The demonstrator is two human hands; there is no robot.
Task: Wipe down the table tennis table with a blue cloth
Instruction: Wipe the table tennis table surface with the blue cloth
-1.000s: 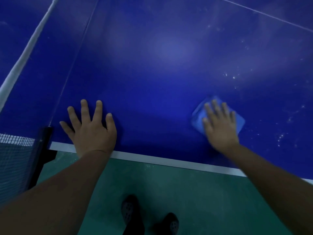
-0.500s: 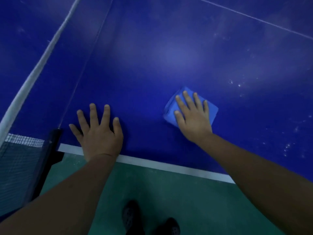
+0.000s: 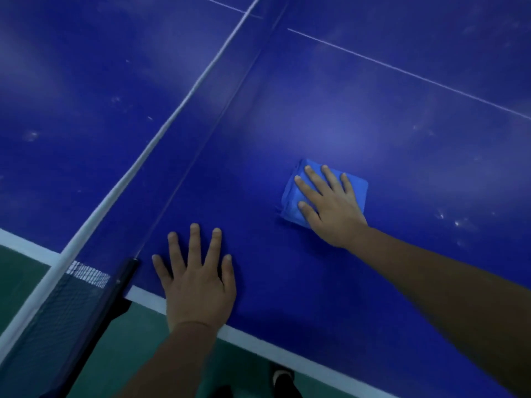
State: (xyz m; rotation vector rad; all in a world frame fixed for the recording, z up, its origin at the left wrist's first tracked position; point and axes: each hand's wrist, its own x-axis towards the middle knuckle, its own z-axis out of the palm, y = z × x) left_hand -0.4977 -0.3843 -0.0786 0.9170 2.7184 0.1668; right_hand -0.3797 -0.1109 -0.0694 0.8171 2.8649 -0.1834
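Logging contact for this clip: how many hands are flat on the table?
2: the left hand near the net post, the right hand pressing the cloth farther in.

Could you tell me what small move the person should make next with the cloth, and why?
Probably slide the blue cloth to the right, toward the pale specks showing on the table. The right hand already presses flat on the cloth with straight fingers, and the left hand rests flat near the table's edge by the net post, bracing the reach.
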